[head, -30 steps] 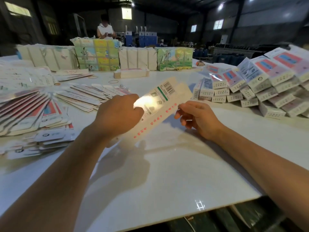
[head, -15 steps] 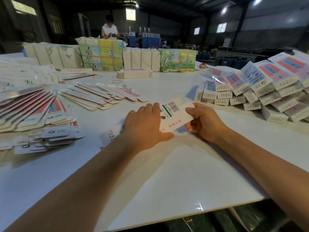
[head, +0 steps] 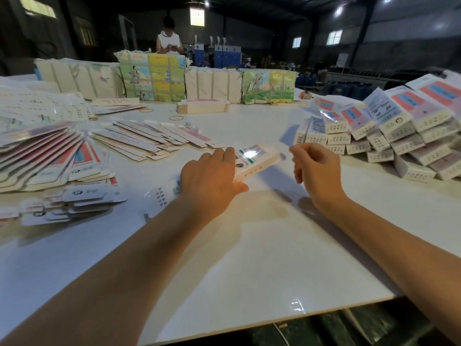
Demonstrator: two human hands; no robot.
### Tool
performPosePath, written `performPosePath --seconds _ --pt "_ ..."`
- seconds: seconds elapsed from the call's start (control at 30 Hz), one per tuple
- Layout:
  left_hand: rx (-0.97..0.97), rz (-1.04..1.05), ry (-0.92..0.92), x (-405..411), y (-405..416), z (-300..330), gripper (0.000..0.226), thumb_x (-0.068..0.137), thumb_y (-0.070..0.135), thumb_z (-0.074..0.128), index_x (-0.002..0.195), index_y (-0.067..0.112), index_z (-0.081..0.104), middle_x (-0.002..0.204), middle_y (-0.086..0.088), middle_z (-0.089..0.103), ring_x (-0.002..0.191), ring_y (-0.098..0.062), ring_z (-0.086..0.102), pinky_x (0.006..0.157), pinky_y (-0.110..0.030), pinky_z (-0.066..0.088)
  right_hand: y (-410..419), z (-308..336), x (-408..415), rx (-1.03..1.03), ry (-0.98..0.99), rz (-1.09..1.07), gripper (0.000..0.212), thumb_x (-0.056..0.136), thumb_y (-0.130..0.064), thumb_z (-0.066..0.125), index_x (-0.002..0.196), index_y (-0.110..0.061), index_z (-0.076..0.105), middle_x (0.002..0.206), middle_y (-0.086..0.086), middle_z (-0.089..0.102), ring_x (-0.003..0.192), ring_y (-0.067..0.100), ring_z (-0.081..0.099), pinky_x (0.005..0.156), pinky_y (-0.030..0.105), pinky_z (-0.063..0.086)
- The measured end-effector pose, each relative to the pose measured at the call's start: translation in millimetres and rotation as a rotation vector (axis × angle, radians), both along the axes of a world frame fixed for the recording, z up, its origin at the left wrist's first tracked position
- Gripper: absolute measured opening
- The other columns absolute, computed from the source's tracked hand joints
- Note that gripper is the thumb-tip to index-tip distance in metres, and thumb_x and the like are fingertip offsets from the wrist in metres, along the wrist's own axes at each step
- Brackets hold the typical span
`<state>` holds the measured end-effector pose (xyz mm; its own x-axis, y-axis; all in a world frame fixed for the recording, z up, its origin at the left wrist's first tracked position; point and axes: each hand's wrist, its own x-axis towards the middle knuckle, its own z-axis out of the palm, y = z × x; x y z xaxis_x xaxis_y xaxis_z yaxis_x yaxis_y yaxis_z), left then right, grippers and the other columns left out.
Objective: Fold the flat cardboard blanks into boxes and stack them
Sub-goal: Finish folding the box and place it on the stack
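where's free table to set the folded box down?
Bare table between the forearms, out to the near edge. A bare strip runs ahead of the box toward the wrapped bundles. Crowded: flat blanks left, stacked boxes right.

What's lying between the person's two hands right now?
In the head view, the box being folded lies between them: the left hand presses on its near end, while the right hand hovers just clear of its far end.
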<state>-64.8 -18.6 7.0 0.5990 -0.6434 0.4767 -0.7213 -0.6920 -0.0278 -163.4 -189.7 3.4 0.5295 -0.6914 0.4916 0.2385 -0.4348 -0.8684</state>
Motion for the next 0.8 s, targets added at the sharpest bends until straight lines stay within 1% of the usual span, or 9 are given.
performPosePath --seconds 0.17,0.3,0.37,0.43,0.5,0.6,0.67,0.73,0.8 --pt "-0.021 0.021 -0.156 -6.5 -5.9 -9.9 0.075 0.083 0.060 0.054 0.136 0.016 0.026 0.123 -0.003 0.049 0.111 -0.023 0.049 0.079 -0.035 0.036 28.6 -5.3 2.4 -0.207 0.147 0.131 0.019 0.090 -0.012 0.060 0.075 -0.017 0.070 0.075 0.003 0.062 0.052 0.005 0.052 0.053 0.019 0.044" --pt "0.007 0.021 -0.228 -9.0 -7.9 -14.4 0.076 0.082 0.060 0.056 0.134 0.014 0.027 0.118 -0.003 0.050 0.106 -0.022 0.050 0.074 -0.033 0.033 27.9 -4.5 1.0 -0.096 0.219 0.172 0.022 0.093 -0.010 0.057 0.074 -0.011 0.069 0.069 0.003 0.062 0.046 0.004 0.049 0.048 0.019 0.044" --pt "0.020 0.020 -0.243 -10.5 -9.0 -16.1 0.077 0.082 0.059 0.057 0.135 0.013 0.026 0.118 -0.003 0.049 0.104 -0.022 0.050 0.076 -0.034 0.036 26.8 -4.1 1.6 0.029 0.200 0.221 0.015 0.093 -0.006 0.055 0.093 -0.008 0.069 0.063 -0.001 0.062 0.050 0.009 0.049 0.047 0.022 0.044" --pt "0.022 0.015 -0.243 -11.4 -9.8 -16.8 0.077 0.082 0.058 0.057 0.136 0.012 0.026 0.118 -0.003 0.049 0.105 -0.023 0.050 0.077 -0.035 0.037 23.8 -4.9 5.0 0.194 0.187 0.259 0.040 0.093 -0.003 0.053 0.132 -0.010 0.051 0.072 0.004 0.062 0.056 0.012 0.049 0.048 0.023 0.046" --pt "0.029 0.010 -0.243 -12.7 -10.0 -17.5 0.076 0.083 0.058 0.057 0.136 0.012 0.026 0.119 -0.003 0.049 0.106 -0.023 0.049 0.078 -0.035 0.037 21.7 -6.6 6.7 0.268 0.247 0.287 0.054 0.094 -0.003 0.050 0.144 -0.017 0.036 0.078 0.007 0.063 0.057 0.013 0.047 0.049 0.025 0.045" --pt "0.041 0.001 -0.249 -15.3 -10.6 -17.6 0.075 0.084 0.060 0.053 0.135 0.012 0.027 0.118 -0.003 0.048 0.105 -0.022 0.048 0.078 -0.034 0.035 20.5 -9.1 8.0 0.173 0.313 0.306 0.033 0.091 0.000 0.043 0.116 -0.010 0.062 0.065 -0.003 0.069 0.049 0.015 0.042 0.045 0.029 0.039" --pt "0.032 -0.009 -0.235 -16.9 -11.3 -16.6 0.073 0.084 0.062 0.050 0.134 0.013 0.029 0.117 -0.002 0.049 0.105 -0.022 0.048 0.077 -0.034 0.033 20.2 -10.9 8.2 0.106 0.309 0.266 0.028 0.088 0.002 0.043 0.099 -0.006 0.067 0.060 -0.004 0.067 0.046 0.014 0.042 0.044 0.027 0.036" --pt "0.023 -0.012 -0.232 -18.3 -11.4 -15.3 0.070 0.085 0.063 0.047 0.132 0.013 0.031 0.117 -0.002 0.049 0.106 -0.022 0.049 0.076 -0.033 0.032 22.0 -10.5 6.9 -0.010 0.335 0.210 0.028 0.088 0.002 0.044 0.089 -0.011 0.068 0.067 -0.006 0.066 0.044 0.005 0.047 0.046 0.022 0.038" --pt "0.029 -0.010 -0.244 -19.9 -11.4 -15.2 0.068 0.087 0.063 0.044 0.131 0.012 0.031 0.117 -0.002 0.049 0.106 -0.022 0.049 0.073 -0.032 0.028 24.9 -10.0 6.4 -0.145 0.364 0.163 0.027 0.087 0.003 0.045 0.087 -0.011 0.067 0.081 -0.003 0.066 0.057 0.000 0.057 0.051 0.015 0.041"
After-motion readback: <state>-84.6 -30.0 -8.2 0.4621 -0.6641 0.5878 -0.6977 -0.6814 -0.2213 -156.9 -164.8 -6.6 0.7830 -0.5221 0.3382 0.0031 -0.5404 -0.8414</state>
